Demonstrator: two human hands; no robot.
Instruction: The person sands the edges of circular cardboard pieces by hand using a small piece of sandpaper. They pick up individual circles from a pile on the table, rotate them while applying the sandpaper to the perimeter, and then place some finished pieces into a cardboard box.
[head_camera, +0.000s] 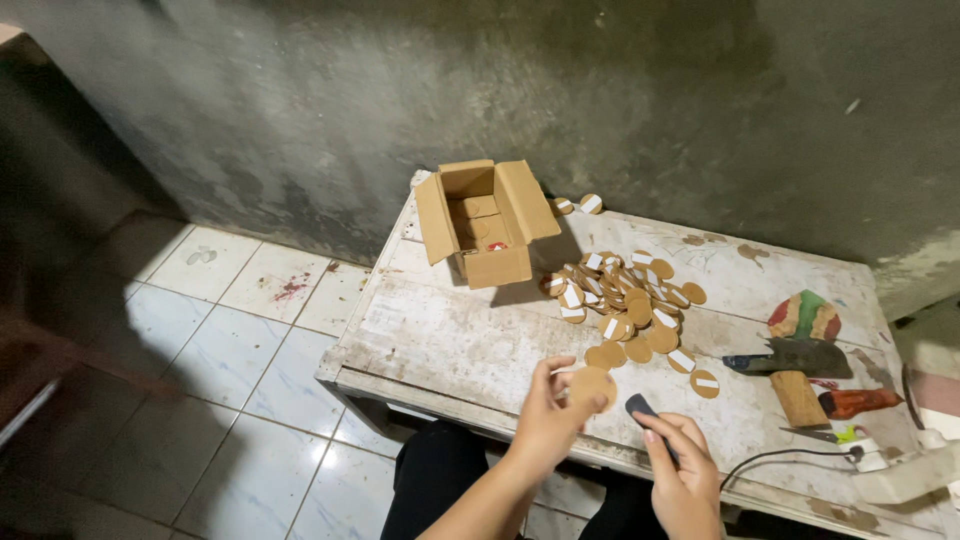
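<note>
An open cardboard box (487, 222) stood on the worn bench (440, 340). The left hand (547, 415) pinched a round brown disc (590, 386) above the bench's front edge; the right hand (682, 462) gripped a dark tool (642, 408). More discs (630, 300) lay heaped behind.

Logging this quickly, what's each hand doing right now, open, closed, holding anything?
Left hand: closed on a round cardboard disc.
Right hand: closed on a dark, slim tool; what kind cannot be told.
</note>
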